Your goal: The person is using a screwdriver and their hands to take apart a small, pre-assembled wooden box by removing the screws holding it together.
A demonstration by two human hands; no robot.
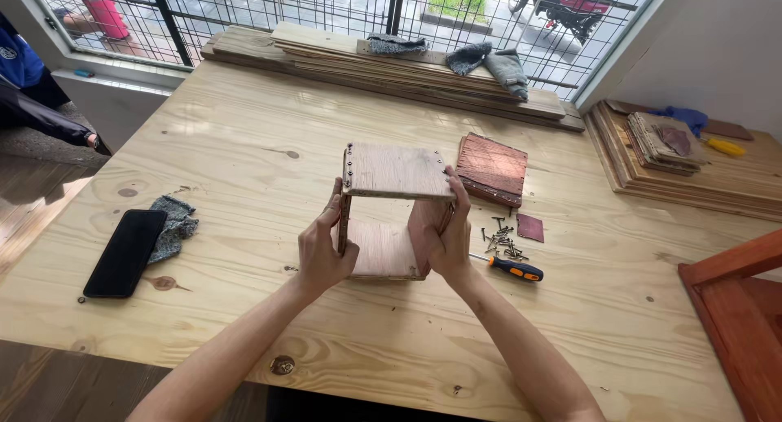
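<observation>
1. Plywood box [397,214]: open-sided, screwed along its top-left edge, standing on the table [244,145] at mid-width, nearer the person's edge than the window edge.
2. Left hand [322,247]: clasped on the box's left panel, fingers curled round its front edge, thumb up along the wood.
3. Right hand [447,230]: clasped on the box's right panel, fingers wrapped over the side, fingertips reaching the top board's corner.
4. Screwdriver [509,266]: orange-and-black handle, lying flat just right of the right hand.
5. Loose screws [503,239]: small heap just beyond the screwdriver, with a small dark red square scrap [530,226] beside it.
6. Reddish square boards [491,168]: short stack, just right of the box, toward the window edge.
7. Black phone [125,252]: face down near the left edge, partly on a grey cloth [175,222].
8. Long planks [391,63]: stacked along the window edge, grey rags [497,63] lying on them.
9. Second board stack [684,165]: at the far right corner, carrying a yellow-handled tool [724,147].
</observation>
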